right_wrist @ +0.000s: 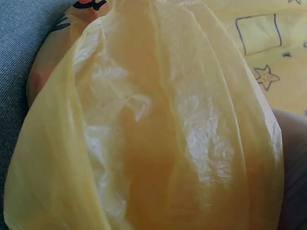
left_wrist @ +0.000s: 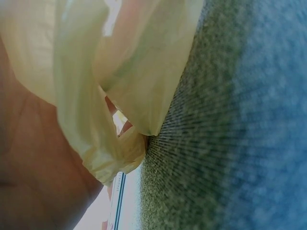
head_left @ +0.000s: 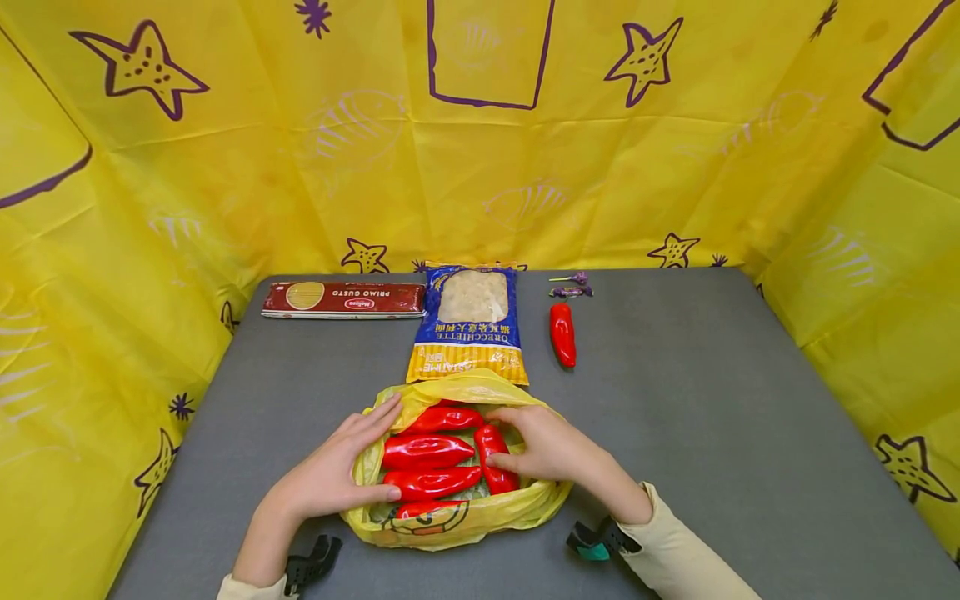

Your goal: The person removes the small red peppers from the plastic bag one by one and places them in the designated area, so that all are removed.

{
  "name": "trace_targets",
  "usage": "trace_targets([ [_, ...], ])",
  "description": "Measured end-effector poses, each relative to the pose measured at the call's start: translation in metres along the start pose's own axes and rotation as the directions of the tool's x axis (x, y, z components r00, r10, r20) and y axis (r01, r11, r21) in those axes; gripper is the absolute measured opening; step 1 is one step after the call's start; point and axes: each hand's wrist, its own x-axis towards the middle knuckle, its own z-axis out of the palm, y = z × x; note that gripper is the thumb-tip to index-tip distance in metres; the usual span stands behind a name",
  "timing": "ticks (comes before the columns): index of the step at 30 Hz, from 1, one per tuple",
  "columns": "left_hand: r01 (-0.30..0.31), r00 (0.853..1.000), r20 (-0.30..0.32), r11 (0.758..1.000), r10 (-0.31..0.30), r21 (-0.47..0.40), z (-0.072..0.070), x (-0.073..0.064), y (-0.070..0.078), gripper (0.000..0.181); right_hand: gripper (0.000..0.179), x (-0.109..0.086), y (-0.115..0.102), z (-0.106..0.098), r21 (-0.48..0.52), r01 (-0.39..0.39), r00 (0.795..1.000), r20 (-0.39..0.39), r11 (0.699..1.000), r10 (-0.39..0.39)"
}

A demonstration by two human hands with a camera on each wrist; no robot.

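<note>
A yellow plastic bag (head_left: pixel 457 533) sits at the front of the grey table, its mouth spread wide. Inside lie several shiny red peppers (head_left: pixel 429 452), most of them crosswise. My left hand (head_left: pixel 333 467) rests against the bag's left rim, fingers and thumb extended and spread apart, the thumb tip over a pepper. With its thumb and fingertips, my right hand (head_left: pixel 551 442) grips the lengthwise red pepper (head_left: pixel 491 446) at the right side inside the bag. Yellow plastic (right_wrist: pixel 158 120) covers most of the right wrist view and hides the fingers there. In the left wrist view, bag folds (left_wrist: pixel 91 96) lie beside the palm.
Behind the bag lies a blue and yellow orecchiette pasta packet (head_left: pixel 472 329), with a dark red pasta pack (head_left: pixel 345 300) to its left. A single red pepper (head_left: pixel 562 335) and small purple-wrapped candies (head_left: pixel 572 292) lie farther right. Yellow patterned cloth (head_left: pixel 480 183) surrounds the grey table (head_left: pixel 675 400).
</note>
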Motion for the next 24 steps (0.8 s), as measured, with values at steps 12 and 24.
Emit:
trace_targets([
  [12, 0.001, 1.000, 0.002, 1.000, -0.001, -0.006, 0.000, 0.000, -0.001, 0.108, 0.065, 0.002, 0.004, 0.007, 0.098, 0.009, 1.000, -0.001, 0.995, -0.009],
  [24, -0.011, 1.000, -0.002, 1.000, 0.011, -0.001, 0.001, 0.000, -0.002, 0.108, 0.057, 0.003, 0.004, 0.013, 0.169, -0.025, 1.000, -0.005, 0.985, 0.026],
])
